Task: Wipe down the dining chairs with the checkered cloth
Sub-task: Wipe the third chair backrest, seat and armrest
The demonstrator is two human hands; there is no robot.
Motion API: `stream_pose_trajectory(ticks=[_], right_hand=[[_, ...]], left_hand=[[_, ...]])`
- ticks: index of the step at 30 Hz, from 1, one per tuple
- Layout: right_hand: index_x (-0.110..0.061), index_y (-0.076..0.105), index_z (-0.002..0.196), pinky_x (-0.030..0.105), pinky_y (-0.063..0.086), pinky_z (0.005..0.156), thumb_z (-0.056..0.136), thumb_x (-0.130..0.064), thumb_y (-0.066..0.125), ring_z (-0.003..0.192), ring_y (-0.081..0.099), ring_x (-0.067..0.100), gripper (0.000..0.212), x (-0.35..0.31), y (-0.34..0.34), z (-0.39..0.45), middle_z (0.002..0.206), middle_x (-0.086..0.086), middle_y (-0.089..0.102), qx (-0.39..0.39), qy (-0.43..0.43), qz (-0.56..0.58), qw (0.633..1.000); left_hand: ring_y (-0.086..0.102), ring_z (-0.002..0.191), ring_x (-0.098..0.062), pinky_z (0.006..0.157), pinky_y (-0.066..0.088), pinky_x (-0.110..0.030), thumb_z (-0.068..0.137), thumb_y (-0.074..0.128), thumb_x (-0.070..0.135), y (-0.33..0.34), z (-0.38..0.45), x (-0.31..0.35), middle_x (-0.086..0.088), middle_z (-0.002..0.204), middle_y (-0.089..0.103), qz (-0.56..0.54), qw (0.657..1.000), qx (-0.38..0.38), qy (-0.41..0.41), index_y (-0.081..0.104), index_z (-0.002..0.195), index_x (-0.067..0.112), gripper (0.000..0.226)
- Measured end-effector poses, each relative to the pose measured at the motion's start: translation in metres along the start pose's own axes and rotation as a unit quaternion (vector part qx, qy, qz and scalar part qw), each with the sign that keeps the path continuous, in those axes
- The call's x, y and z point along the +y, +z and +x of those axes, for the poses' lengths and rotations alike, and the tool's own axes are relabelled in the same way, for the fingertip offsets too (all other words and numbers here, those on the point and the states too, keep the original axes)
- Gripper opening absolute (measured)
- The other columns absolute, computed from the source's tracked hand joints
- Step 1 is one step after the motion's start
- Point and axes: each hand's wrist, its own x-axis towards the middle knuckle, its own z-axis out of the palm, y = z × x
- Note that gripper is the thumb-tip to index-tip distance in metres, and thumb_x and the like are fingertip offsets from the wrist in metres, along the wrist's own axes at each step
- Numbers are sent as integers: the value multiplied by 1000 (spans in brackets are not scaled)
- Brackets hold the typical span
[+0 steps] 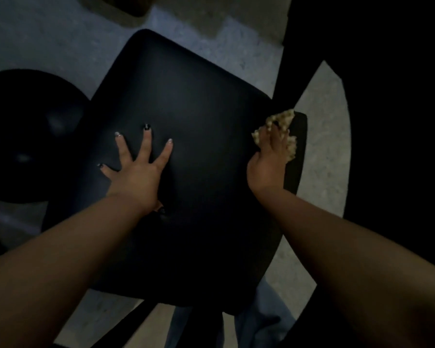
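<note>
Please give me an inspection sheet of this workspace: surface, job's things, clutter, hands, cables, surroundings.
Surface: black chair seat, seen from above in dim light.
Job's things: checkered cloth, bunched at the seat's right edge, under the right hand.
Clutter: nothing seen.
Hands: left hand flat on the seat, fingers spread; right hand on the cloth, its grip unclear.
Cables: nothing seen.
Surroundings: speckled grey floor; a dark round object to the left; dark furniture to the right, details too dark to tell.
</note>
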Motion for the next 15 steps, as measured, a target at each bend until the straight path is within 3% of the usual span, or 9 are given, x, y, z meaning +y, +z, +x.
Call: stream_pose_trajectory(ticks=[6, 10, 15], right_hand=[[-9, 21, 150, 38, -6, 118, 91, 2, 37, 146, 0, 33, 62, -20, 5, 45, 159, 15, 7, -53, -92, -8, 994], [-10, 21, 150, 41, -9, 118, 89, 4, 37, 146, 0, 34, 65, 20, -6, 14, 159, 13, 7, -11, 9, -15, 1000], [-9, 4, 152, 44, -4, 118, 86, -1, 44, 145, -4, 37, 78, 27, -1, -17, 159, 15, -5, -74, 160, -63, 982]], left_hand=[[-32, 139, -44, 99, 15, -80, 58, 92, 29, 6, 3, -3, 10, 149, -44, -5, 1000, 18, -2, -12, 149, 50, 139], [-33, 139, -45, 99, 15, -81, 58, 92, 29, 5, 3, -4, 11, 150, -43, 0, 1000, 16, -1, -11, 149, 49, 139], [-33, 139, -44, 100, 13, -81, 58, 92, 26, 2, -1, -2, 11, 152, -39, -5, 1000, 12, 0, -8, 150, 49, 138]])
